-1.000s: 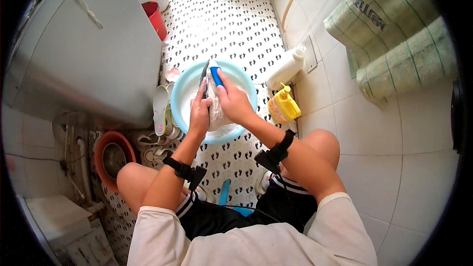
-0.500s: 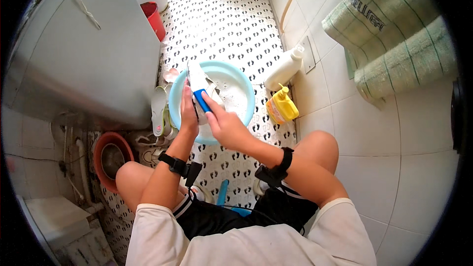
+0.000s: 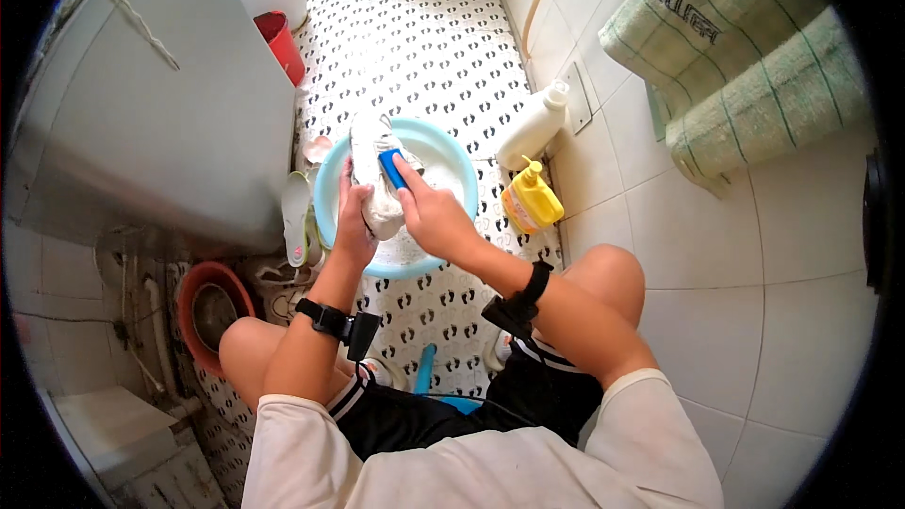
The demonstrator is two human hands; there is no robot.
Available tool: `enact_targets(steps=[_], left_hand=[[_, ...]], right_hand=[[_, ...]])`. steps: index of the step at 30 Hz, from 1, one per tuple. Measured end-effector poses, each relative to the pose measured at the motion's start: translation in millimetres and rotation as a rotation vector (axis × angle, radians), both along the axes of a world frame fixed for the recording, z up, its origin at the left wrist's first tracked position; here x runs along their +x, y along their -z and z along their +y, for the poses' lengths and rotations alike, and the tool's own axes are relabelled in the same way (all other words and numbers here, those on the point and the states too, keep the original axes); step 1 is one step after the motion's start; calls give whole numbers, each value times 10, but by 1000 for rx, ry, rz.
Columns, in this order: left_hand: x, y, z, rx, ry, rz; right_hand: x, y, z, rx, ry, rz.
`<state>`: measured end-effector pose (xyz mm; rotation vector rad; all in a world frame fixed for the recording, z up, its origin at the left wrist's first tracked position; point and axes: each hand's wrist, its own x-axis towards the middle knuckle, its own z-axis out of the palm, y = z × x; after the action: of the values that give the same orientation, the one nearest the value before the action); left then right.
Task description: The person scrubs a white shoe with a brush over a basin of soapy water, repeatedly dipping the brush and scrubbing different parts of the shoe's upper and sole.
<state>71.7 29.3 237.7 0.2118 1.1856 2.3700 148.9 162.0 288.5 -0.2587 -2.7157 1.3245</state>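
A white shoe is tilted over a light blue basin, its toe or heel end near me. My left hand grips the shoe from its left side, fingers wrapped round the sole edge. In my right hand is a brush with a blue back, pressed against the shoe's side; its bristles are hidden. Sudsy water lies in the basin below the shoe.
Right of the basin stand a white bottle and a yellow pump bottle by the tiled wall. Slippers lie left of it, near a grey cabinet-like appliance. A reddish-brown bucket sits by my left knee. A green towel hangs at right.
The shoe has turned in my left hand, so its upper now shows more and its edge less. The brush stays against it, moved slightly. The whole view has shifted a little.
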Motion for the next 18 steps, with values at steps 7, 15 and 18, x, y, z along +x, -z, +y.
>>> enact_targets(steps=[7,15,18], left_hand=[[-59,-2,-78,-14,136,-66],[-69,-49,-145,-19,94,-104],[-70,96,-102,16,113,-159]], right_hand=[[46,19,-25,-115,-5,3],[172,71,-170,-288,-8,-43],[16,180,-45,-309,-11,48]])
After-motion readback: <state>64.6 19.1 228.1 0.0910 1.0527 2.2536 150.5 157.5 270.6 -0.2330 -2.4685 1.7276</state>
